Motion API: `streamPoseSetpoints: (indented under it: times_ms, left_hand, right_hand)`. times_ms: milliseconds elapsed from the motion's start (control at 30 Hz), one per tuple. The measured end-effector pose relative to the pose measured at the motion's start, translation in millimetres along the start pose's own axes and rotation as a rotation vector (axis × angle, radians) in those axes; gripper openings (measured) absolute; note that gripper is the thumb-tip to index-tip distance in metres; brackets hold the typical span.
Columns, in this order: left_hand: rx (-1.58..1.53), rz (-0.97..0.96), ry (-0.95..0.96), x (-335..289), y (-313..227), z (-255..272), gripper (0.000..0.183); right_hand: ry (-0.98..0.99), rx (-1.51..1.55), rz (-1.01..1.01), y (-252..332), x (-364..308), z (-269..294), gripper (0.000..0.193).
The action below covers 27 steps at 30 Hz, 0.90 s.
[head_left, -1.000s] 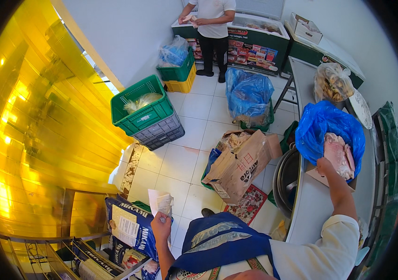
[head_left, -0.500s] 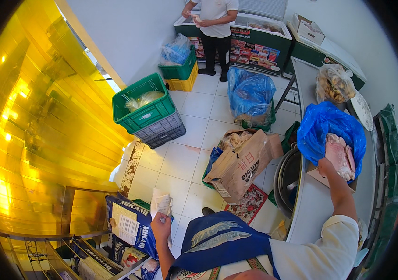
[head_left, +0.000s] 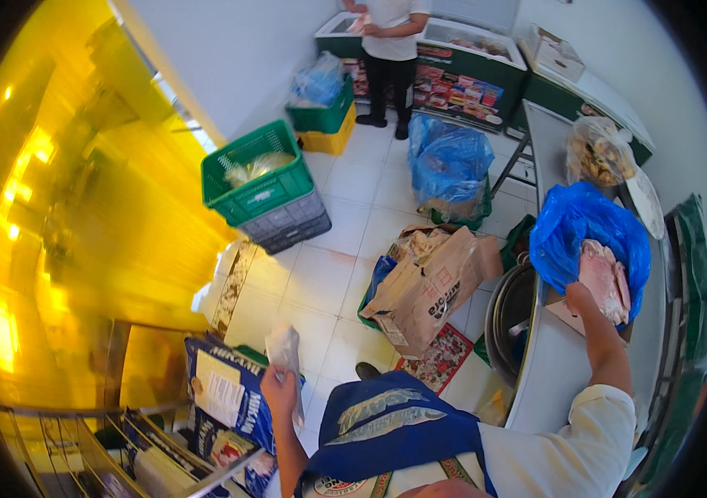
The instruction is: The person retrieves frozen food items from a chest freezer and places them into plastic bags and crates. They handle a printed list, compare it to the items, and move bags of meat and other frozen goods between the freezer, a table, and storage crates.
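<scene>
My left hand (head_left: 279, 388) is closed around a white slip of paper (head_left: 284, 344) and holds it up in front of my apron. On the metal table to my right, a blue plastic bag (head_left: 559, 241) lies spread open in a low cardboard box (head_left: 563, 310). Inside it sits pale pink raw meat (head_left: 601, 270). My right hand (head_left: 582, 299) is at the near left side of this meat with its fingers curled. What those fingers grip, if anything, is hidden.
A torn carton (head_left: 428, 286) stands on the floor ahead, near a blue-bagged crate (head_left: 451, 170). Stacked crates (head_left: 258, 195) are further left. Round pans (head_left: 509, 324) lean beside the table (head_left: 548, 365). A co-worker (head_left: 391, 41) stands by the chest freezers (head_left: 461, 79).
The paper in my left hand has turned and now shows more edge-on, with the hand slightly higher and further left. My right hand has stayed at the meat.
</scene>
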State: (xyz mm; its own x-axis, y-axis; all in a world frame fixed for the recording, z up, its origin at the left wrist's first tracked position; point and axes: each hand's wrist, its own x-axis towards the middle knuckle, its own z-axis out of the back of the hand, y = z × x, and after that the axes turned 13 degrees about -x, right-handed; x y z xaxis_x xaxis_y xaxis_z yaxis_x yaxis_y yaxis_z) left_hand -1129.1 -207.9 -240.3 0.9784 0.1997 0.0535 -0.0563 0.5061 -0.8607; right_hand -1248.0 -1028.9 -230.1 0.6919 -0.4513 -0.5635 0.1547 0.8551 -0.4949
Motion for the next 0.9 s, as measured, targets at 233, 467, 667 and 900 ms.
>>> streamPoseSetpoints:
  times_ms: [233, 467, 667, 900]
  left_hand:
    - [-0.265, -0.027, 0.068, 89, -136, 3, 0.014]
    - [-0.908, 0.214, 0.411, 99, -166, -34, 0.032]
    - [-1.066, 0.442, 0.677, 58, -225, -99, 0.043]
    - [-1.236, 0.500, 0.992, -12, -311, -160, 0.054]
  right_hand:
    - [-0.158, 0.171, -0.201, 5, -7, -46, 0.030]
    - [-0.910, 0.479, -0.447, 135, -64, -58, 0.028]
    - [-0.378, 1.626, -0.072, 259, -90, 56, 0.032]
    - [0.233, 2.320, 0.721, 289, -115, 165, 0.053]
